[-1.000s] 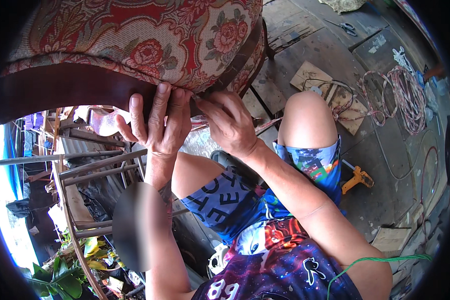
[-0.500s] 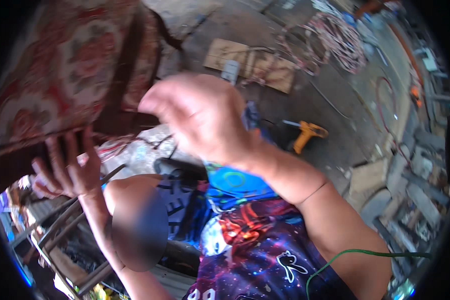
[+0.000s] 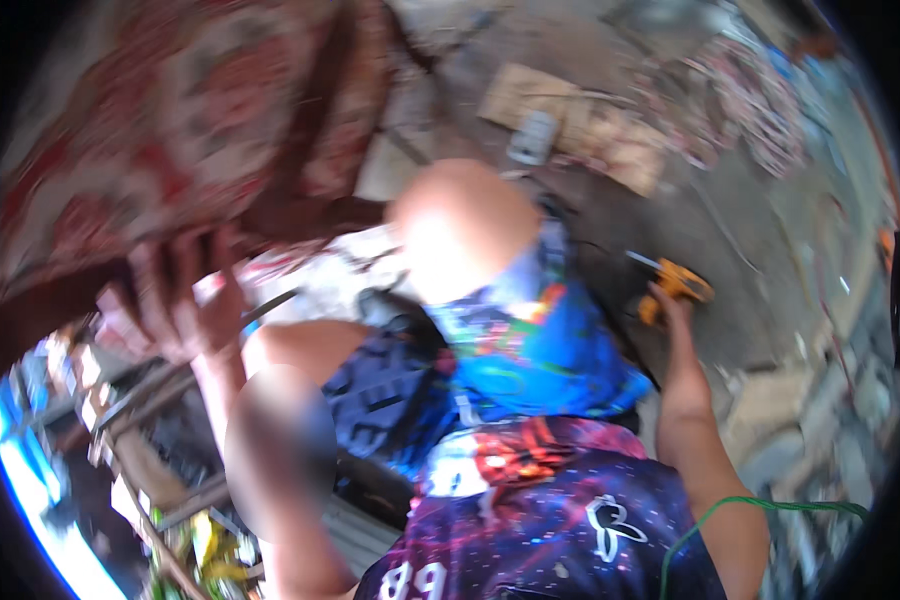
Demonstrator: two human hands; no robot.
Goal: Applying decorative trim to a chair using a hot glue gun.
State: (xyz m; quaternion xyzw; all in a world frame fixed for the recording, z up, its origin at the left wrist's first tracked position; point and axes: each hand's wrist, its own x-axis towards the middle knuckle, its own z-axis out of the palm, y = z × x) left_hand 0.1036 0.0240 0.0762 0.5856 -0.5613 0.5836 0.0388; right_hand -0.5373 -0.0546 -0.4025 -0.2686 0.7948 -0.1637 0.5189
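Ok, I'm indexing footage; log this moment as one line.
left hand: at dark edge of floral upholstered furniture | right hand: at yellow tool, grip unclear

White numerals (image 3: 413, 582), white-outlined emblem (image 3: 608, 522) on the purple galaxy-print shirt (image 3: 540, 525); dark capital letters (image 3: 368, 398), blue shorts (image 3: 560, 362)

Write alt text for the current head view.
A person's right hand is at a yellow tool on the floor, while the left hand rests against the dark edge of floral-upholstered furniture. Blurred, coiled cord lies beyond.
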